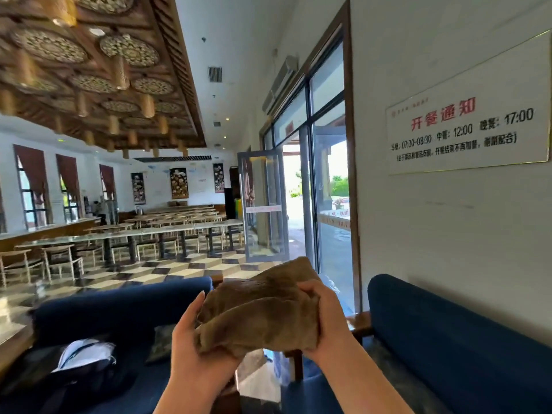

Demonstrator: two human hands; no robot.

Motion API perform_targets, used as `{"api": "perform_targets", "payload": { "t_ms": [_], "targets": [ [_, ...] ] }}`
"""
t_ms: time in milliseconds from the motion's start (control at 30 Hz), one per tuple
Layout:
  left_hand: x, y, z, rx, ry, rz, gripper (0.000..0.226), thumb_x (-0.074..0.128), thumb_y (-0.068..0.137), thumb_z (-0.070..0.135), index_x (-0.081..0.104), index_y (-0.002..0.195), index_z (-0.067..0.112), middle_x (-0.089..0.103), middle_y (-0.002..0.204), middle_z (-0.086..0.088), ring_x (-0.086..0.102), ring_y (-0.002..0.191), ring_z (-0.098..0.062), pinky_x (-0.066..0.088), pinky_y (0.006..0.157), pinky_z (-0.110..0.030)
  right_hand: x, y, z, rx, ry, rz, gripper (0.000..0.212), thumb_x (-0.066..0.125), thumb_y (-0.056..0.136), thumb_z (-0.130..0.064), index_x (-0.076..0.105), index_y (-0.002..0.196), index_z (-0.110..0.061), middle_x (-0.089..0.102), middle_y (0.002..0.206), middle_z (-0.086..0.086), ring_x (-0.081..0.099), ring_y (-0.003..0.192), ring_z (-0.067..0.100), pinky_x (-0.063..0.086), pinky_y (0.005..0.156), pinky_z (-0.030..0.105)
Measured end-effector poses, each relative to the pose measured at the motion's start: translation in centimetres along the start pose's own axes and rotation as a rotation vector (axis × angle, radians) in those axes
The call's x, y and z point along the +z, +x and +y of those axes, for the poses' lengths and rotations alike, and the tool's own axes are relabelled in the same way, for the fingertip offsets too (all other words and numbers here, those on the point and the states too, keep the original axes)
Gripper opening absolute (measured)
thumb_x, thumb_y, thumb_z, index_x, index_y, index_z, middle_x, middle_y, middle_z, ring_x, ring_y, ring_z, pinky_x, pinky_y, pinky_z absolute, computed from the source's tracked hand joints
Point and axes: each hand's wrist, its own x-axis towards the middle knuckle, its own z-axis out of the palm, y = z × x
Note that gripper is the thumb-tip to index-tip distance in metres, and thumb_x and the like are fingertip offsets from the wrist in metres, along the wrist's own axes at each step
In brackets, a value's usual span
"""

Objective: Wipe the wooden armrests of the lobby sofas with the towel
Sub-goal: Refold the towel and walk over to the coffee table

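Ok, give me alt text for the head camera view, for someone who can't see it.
Both hands, left hand and right hand, hold a bunched brown towel above two dark blue sofas, a wooden armrest just beyond. Behind lies a dining hall with an open glass door.

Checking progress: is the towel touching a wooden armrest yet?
No, both the left hand and right hand hold the brown towel up in the air.

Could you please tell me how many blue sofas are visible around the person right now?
2. One blue sofa sits at lower left with a bag on it; the other blue sofa stands along the right wall below the notice. Others may lie outside the view.
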Motion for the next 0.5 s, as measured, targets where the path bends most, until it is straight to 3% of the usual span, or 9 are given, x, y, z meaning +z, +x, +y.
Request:
{"api": "perform_targets", "payload": {
  "t_ms": [100, 233, 333, 400, 500],
  "targets": [
    [-0.4, 3.7, 2.0, 0.003, 0.012, -0.099, 0.066, 0.070, 0.079, 0.044, 0.062, 0.139, 0.017, 0.059, 0.145, -0.014, 0.054, 0.135, -0.039, 0.032, 0.117, -0.057, -0.2, 3.6, -0.4, 0.085, -0.038, -0.012, 0.024, 0.064, 0.085, -0.012, 0.080, 0.070, -0.003, 0.077, 0.079, 0.020, 0.074, 0.060, 0.033, 0.061, 0.054, 0.036],
    [0.8, 7.9, 3.2, -0.074, 0.015, -0.044, 0.077, 0.076, 0.068, 0.033, 0.061, 0.141, 0.019, 0.059, 0.146, -0.008, 0.050, 0.139, -0.030, 0.027, 0.121, -0.047, -0.3, 7.0, -1.5, 0.132, -0.059, 0.095, 0.017, 0.069, 0.086, -0.014, 0.078, 0.087, 0.000, 0.078, 0.090, 0.024, 0.073, 0.075, 0.039, 0.061, 0.070, 0.042],
    [0.7, 10.5, 3.3, -0.132, 0.044, -0.011, 0.071, 0.072, 0.070, 0.043, 0.066, 0.135, 0.016, 0.065, 0.138, -0.011, 0.058, 0.128, -0.034, 0.031, 0.118, -0.051, -0.6, 9.3, -2.8, 0.147, -0.097, 0.111, 0.027, 0.066, 0.091, -0.018, 0.077, 0.073, -0.002, 0.076, 0.067, 0.016, 0.072, 0.057, 0.030, 0.056, 0.044, 0.028],
    [0.8, 11.9, 3.1, -0.140, 0.028, 0.018, 0.064, 0.069, 0.074, 0.044, 0.070, 0.130, 0.013, 0.068, 0.134, -0.014, 0.064, 0.123, -0.035, 0.039, 0.112, -0.052, -0.9, 10.6, -3.2, 0.170, -0.157, 0.101, 0.028, 0.059, 0.099, -0.022, 0.069, 0.080, -0.004, 0.071, 0.055, 0.009, 0.067, 0.061, 0.024, 0.051, 0.041, 0.023],
    [0.7, 15.1, 3.0, -0.164, 0.005, 0.022, 0.053, 0.062, 0.082, 0.046, 0.079, 0.109, 0.004, 0.077, 0.109, -0.020, 0.075, 0.098, -0.039, 0.055, 0.083, -0.055, -1.7, 13.2, -2.9, 0.129, -0.135, 0.048, 0.015, 0.061, 0.094, -0.016, 0.068, 0.094, -0.002, 0.077, 0.075, 0.014, 0.072, 0.072, 0.028, 0.057, 0.063, 0.034]
  ]
}}
